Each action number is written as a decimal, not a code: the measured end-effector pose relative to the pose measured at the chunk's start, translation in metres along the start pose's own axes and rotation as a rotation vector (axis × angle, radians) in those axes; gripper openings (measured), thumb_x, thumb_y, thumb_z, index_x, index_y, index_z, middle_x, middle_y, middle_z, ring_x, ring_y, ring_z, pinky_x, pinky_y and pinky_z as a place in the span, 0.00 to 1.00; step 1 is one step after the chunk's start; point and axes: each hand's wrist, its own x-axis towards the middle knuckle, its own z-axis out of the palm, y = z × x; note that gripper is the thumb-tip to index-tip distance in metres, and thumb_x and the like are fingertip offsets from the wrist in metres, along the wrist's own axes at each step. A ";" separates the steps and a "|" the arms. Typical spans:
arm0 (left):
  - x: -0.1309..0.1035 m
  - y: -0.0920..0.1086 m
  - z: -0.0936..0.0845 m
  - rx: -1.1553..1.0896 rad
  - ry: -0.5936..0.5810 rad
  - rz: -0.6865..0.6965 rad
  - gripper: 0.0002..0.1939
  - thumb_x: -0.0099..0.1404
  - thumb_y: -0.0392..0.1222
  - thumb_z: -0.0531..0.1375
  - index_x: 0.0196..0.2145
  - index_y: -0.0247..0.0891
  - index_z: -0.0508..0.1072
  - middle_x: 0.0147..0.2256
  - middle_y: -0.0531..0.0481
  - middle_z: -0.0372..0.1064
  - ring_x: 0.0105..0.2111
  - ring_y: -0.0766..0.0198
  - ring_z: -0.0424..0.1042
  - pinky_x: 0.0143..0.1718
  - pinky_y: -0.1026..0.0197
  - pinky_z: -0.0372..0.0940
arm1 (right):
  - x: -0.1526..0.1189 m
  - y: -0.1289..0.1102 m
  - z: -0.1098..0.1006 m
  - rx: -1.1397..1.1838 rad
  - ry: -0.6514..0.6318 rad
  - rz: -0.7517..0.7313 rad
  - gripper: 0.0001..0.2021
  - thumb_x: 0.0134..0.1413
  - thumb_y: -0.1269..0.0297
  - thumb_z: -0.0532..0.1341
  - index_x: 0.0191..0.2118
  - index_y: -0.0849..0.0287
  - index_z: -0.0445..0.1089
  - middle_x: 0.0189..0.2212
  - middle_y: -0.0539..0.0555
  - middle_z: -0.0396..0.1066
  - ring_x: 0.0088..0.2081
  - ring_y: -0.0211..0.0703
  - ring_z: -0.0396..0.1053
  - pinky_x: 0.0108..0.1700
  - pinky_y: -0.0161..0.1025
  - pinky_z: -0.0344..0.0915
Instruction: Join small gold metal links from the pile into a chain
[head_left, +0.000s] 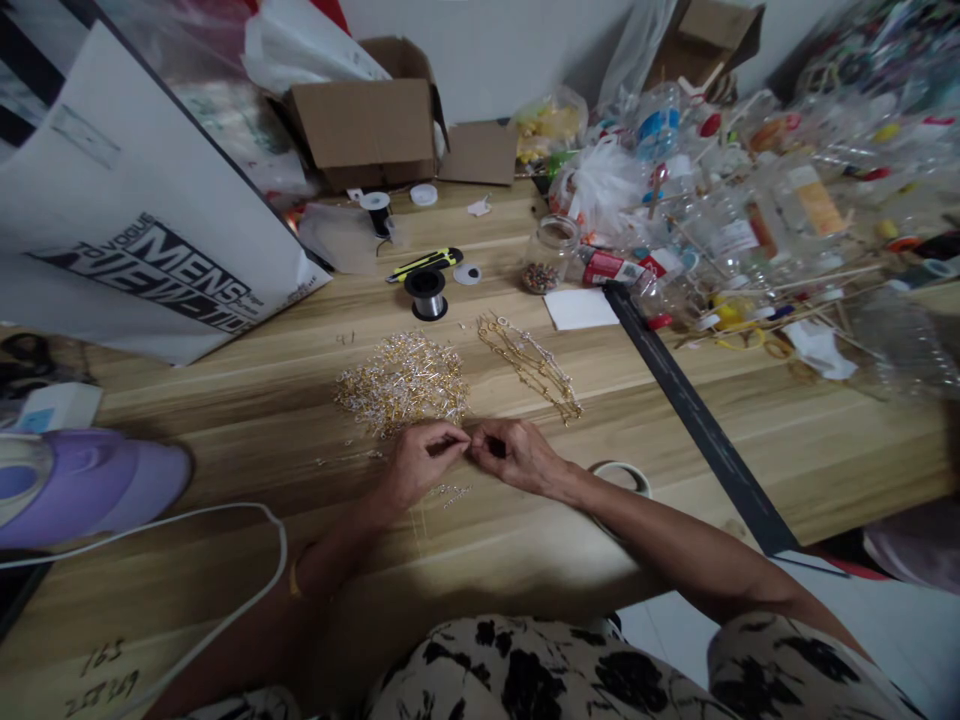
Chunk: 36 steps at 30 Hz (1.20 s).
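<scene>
My left hand [421, 462] and my right hand [519, 455] meet fingertip to fingertip above the wooden table. Both are closed in a pinch, and whatever lies between the fingertips is too small to make out. Just beyond them is a pile of small gold and silver pieces [405, 382]. To its right lie gold and silver beaded chains [525, 365]. A few small silver pieces [450, 492] rest on the table just below my hands, and a thin strand [349, 458] lies left of my left hand.
A spool of wire [426, 296], a yellow-black utility knife [424, 264] and a jar of beads [547, 262] stand behind the pile. A roll of tape [626, 474] sits by my right forearm. A long black strip [697, 420], plastic bottles [742, 240] and a purple appliance [97, 480] flank the work.
</scene>
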 end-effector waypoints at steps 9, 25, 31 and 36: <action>0.001 0.001 0.000 -0.002 -0.001 -0.006 0.03 0.55 0.31 0.61 0.27 0.34 0.75 0.27 0.48 0.75 0.29 0.65 0.73 0.32 0.65 0.68 | 0.000 0.001 0.002 0.017 -0.005 -0.001 0.03 0.52 0.71 0.60 0.29 0.62 0.71 0.23 0.48 0.69 0.23 0.33 0.62 0.28 0.30 0.52; 0.001 0.010 -0.004 -0.096 0.015 -0.051 0.01 0.53 0.33 0.61 0.25 0.34 0.73 0.25 0.50 0.73 0.27 0.67 0.72 0.32 0.65 0.69 | 0.002 0.007 -0.006 0.297 0.184 -0.043 0.10 0.51 0.66 0.63 0.41 0.60 0.68 0.34 0.53 0.70 0.33 0.38 0.65 0.33 0.33 0.62; 0.002 0.013 -0.004 -0.157 0.046 -0.057 0.02 0.53 0.35 0.63 0.25 0.34 0.73 0.25 0.50 0.73 0.28 0.66 0.73 0.34 0.65 0.70 | 0.001 0.003 0.008 0.577 -0.007 0.024 0.14 0.51 0.63 0.64 0.42 0.59 0.63 0.29 0.48 0.68 0.24 0.32 0.62 0.26 0.30 0.60; 0.002 0.010 -0.004 -0.136 0.040 -0.031 0.02 0.53 0.35 0.62 0.24 0.34 0.73 0.24 0.50 0.72 0.26 0.67 0.72 0.32 0.66 0.70 | 0.004 0.005 0.012 0.660 -0.010 0.111 0.12 0.50 0.60 0.65 0.34 0.60 0.63 0.23 0.47 0.67 0.23 0.33 0.65 0.26 0.30 0.62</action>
